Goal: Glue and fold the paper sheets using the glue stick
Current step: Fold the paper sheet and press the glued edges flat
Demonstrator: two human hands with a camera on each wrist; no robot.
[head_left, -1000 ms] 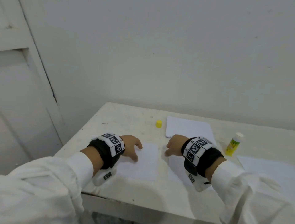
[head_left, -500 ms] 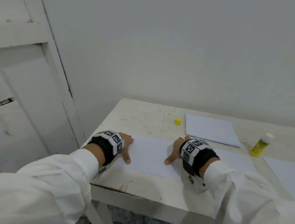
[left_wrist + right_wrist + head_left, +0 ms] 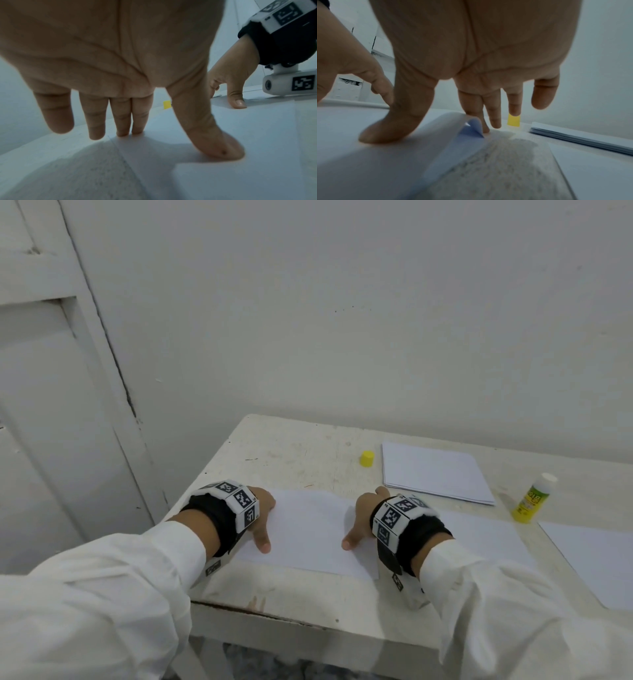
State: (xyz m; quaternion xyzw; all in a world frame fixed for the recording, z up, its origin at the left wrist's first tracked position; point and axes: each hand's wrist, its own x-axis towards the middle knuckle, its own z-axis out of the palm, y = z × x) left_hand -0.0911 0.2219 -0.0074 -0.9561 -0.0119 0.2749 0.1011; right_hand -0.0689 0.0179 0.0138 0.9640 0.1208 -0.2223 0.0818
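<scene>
pressing a folded paper sheet (image 3: 308, 529) flat on the desk (image 3: 291, 460), both hands work with fingers extended. left hand (image 3: 262, 513): fingers straight and spread, thumb (image 3: 221, 147) flat on the sheet, fingertips at its far left corner, some of them on the bare desk; it grips nothing. right hand (image 3: 363, 517): likewise spread, thumb (image 3: 388, 129) bearing down on the upper layer, fingers reaching past the sheet's far edge. the right wrist view shows the right-hand edge of the upper layer (image 3: 467, 125) curling up off the lower one, so the fold is judged not yet closed there.

the glue stick (image 3: 532, 498) stands upright and uncapped at the right of the desk, well apart from both hands; its yellow cap (image 3: 367, 458) sits near the far edge, just left of a stack of paper (image 3: 435, 474). another loose sheet (image 3: 589, 556) lies at the far right.

to do this step well, judged from these views: keep the left hand as an anchor so the layers cannot slide, then sweep the right hand outward across the lifted edge, pushing air ahead of it. press firmly along the glued margin and check that the edges match before the glue sets. whether glue lies under the curl cannot be told.
</scene>
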